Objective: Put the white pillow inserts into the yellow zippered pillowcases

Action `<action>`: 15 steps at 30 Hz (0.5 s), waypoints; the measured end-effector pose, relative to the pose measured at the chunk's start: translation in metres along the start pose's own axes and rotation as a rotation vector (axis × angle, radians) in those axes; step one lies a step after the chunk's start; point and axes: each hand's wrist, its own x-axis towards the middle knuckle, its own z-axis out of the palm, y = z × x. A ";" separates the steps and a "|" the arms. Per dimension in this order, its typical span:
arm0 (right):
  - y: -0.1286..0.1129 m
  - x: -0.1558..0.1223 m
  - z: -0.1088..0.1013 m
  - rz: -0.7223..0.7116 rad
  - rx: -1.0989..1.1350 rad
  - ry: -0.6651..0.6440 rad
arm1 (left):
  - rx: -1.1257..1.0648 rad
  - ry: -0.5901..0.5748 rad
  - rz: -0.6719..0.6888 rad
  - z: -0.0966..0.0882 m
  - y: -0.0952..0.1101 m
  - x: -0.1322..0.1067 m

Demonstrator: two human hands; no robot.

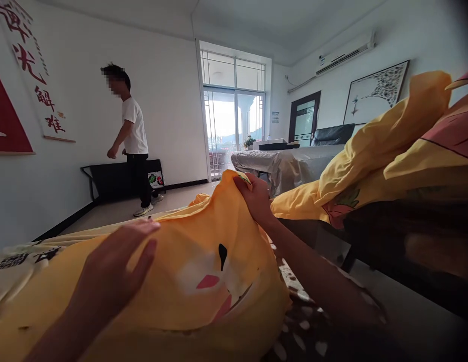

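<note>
A yellow-orange cloth with a printed cartoon pattern, like bedding, spreads across the front of the head view. My right hand pinches its raised upper edge, lifting it into a peak. Over the cloth's left part is my left hand, its fingers stretched out and thumb apart, with nothing held. Whether the left fingertips touch the cloth, I cannot tell. More yellow printed fabric is bunched up on the right, with pink and green shapes on it.
Another person in a white T-shirt walks by the left wall, near a black bench. Farther back stand a covered table and a black leather chair. A sliding glass door is in the far wall.
</note>
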 end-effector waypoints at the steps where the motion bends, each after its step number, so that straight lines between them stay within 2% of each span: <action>1: -0.002 0.001 -0.002 -0.013 -0.012 -0.002 | -0.010 -0.022 -0.068 0.009 -0.025 0.015; 3: 0.002 0.003 -0.007 -0.049 -0.086 0.005 | -0.174 -0.339 -0.312 0.028 -0.066 0.031; 4: 0.007 0.004 -0.010 -0.066 -0.150 0.009 | -0.283 -0.519 -0.421 0.038 -0.079 0.032; 5: 0.015 0.005 -0.013 -0.075 -0.223 0.013 | -0.345 -0.624 -0.501 0.048 -0.087 0.029; 6: 0.025 0.007 -0.016 -0.070 -0.298 0.019 | -0.376 -0.667 -0.550 0.056 -0.090 0.025; 8: 0.045 0.012 -0.020 -0.017 -0.406 0.038 | -0.335 -0.601 -0.576 0.064 -0.085 0.018; 10: 0.061 0.022 -0.021 0.046 -0.437 0.044 | -0.250 -0.505 -0.590 0.059 -0.072 0.022; 13: 0.064 0.042 -0.020 0.062 -0.410 0.028 | -0.080 -0.443 -0.632 0.022 -0.056 0.053; 15: 0.054 0.054 -0.017 -0.011 -0.344 0.134 | 0.059 -0.342 -0.615 -0.011 -0.051 0.080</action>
